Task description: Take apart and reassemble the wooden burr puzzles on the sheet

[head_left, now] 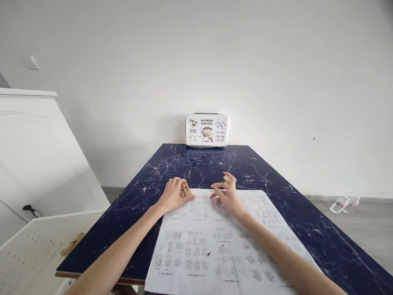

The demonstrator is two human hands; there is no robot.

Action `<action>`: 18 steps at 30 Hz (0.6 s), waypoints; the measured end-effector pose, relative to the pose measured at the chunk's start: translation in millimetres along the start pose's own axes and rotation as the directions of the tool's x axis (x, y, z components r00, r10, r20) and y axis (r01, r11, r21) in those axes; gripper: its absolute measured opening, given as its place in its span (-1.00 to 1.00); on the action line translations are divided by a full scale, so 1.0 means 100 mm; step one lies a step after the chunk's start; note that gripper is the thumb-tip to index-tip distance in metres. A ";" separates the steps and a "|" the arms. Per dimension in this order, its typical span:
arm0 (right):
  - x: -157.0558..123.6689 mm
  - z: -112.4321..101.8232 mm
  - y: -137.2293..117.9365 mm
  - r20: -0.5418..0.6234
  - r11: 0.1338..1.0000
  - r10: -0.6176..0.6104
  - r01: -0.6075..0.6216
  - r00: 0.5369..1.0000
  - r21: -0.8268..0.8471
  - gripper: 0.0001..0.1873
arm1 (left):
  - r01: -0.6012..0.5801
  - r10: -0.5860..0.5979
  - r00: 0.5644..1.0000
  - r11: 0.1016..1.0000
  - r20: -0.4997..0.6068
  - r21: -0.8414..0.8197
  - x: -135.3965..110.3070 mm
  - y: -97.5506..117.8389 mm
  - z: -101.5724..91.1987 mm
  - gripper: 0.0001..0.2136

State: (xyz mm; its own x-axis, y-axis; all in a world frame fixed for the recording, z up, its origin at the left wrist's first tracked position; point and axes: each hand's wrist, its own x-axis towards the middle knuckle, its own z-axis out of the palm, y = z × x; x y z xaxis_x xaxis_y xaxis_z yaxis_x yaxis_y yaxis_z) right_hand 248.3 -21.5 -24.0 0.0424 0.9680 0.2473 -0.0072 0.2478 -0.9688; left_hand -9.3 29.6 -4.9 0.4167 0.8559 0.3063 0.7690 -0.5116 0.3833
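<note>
My left hand [175, 196] rests at the far left corner of a white printed sheet [211, 229], its fingers wrapped round a brown wooden piece with slots [186, 189]. The thumb stretches out to the right over the paper. Over the sheet's far edge is my right hand [226, 196], fingers spread and bent. A small pale wooden piece [226, 179] shows behind its index finger, partly hidden; whether it touches the finger, I cannot tell. Rows of faint diagrams with small captions cover the sheet.
A dark blue marbled table [147, 164] carries the sheet. At its far edge, against the wall, stands a white case with cartoon prints [206, 130]. To the left are a white perforated bin [33, 233] and a white cabinet [37, 151]. Clear plastic bottles [340, 204] lie on the floor at right.
</note>
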 end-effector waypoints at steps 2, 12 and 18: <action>0.01 -0.01 -0.01 -0.028 0.996 0.054 -0.052 0.998 0.075 -0.04 | 0.022 -0.022 1.000 0.999 -0.011 0.038 0.00 -0.01 0.00 -0.30; 0.04 -0.08 -0.04 -0.145 0.952 0.204 -0.162 0.968 0.262 -0.22 | -0.002 0.004 1.000 0.996 -0.026 0.090 -0.01 -0.03 0.01 -0.30; 0.07 -0.11 0.00 -0.140 0.962 0.208 -0.176 0.968 0.211 -0.39 | -0.005 0.006 1.000 0.997 -0.013 0.080 -0.02 0.00 -0.01 -0.29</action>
State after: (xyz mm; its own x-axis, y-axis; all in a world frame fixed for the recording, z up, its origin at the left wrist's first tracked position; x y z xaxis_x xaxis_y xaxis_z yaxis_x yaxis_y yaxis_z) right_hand 259.2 -15.5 -22.1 0.1790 0.9832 0.0352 -0.2248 0.0757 -0.9715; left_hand -10.7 27.9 -5.1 0.4153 0.8517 0.3196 0.8034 -0.5082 0.3104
